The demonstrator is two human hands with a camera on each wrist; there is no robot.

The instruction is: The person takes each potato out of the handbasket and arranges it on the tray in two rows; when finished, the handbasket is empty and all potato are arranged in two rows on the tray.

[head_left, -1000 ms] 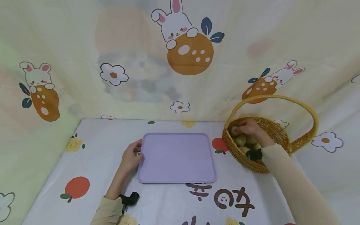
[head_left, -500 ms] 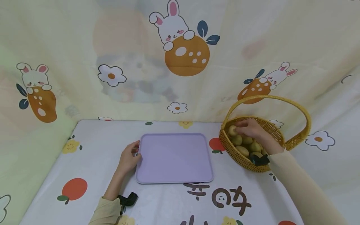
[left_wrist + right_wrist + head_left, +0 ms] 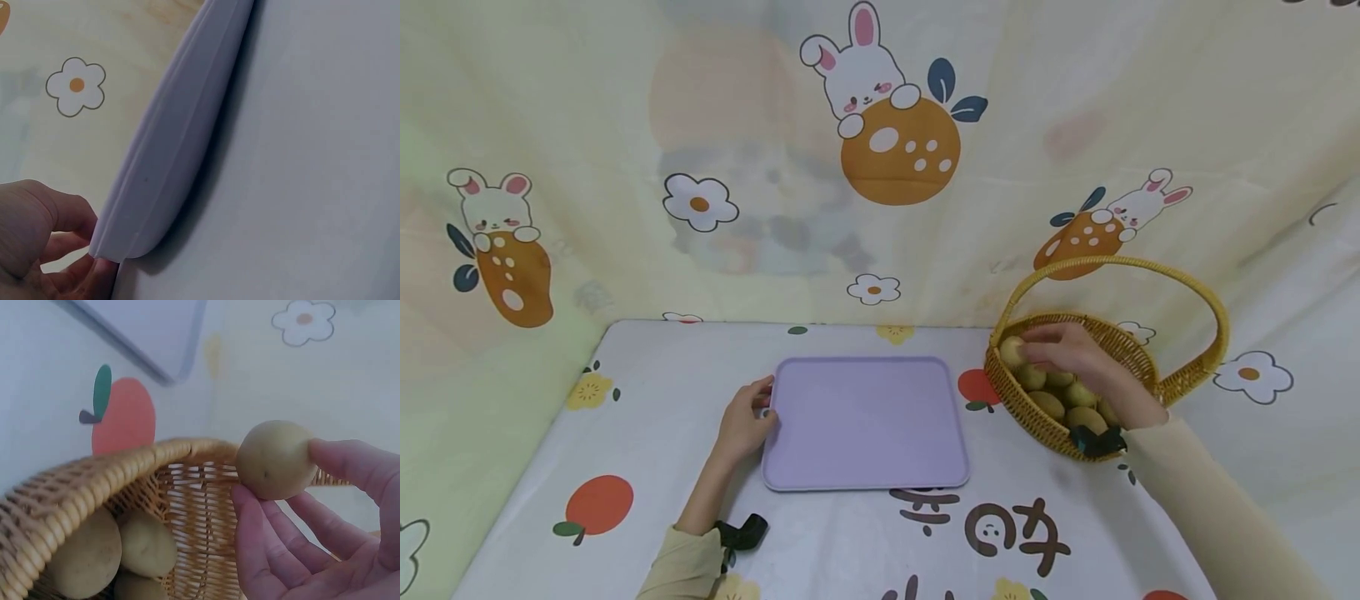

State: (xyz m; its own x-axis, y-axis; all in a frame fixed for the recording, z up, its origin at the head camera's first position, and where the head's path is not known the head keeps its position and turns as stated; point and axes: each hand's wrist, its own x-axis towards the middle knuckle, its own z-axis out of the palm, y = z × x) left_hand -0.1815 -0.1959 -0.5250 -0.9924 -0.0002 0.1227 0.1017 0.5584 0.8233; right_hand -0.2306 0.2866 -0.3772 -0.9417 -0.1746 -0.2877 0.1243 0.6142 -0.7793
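Observation:
In the head view my right hand (image 3: pixel 1071 354) is inside the wicker basket (image 3: pixel 1037 421) at the right, near its left rim. Its thumb and fingertips pinch a round, pale yellow-brown potato (image 3: pixel 275 459), raised to about rim height in the right wrist view. Several more potatoes (image 3: pixel 87 553) lie below it in the basket. At the left of the lilac tray (image 3: pixel 865 425), my left hand (image 3: pixel 747 421) holds the side edge. Thumb and fingers (image 3: pixel 72 215) meet that rim in the left wrist view. The tray lies flat with nothing on it.
The basket's tall arched handle (image 3: pixel 1213 312) rises over the right hand and forearm. A white patterned cloth (image 3: pixel 685 400) covers the table, and a printed curtain (image 3: pixel 775 275) hangs along its back edge.
My right hand has taken the potato up from the others and moved it slightly toward the basket's left rim. The left hand keeps its hold on the tray. The head view has shifted slightly.

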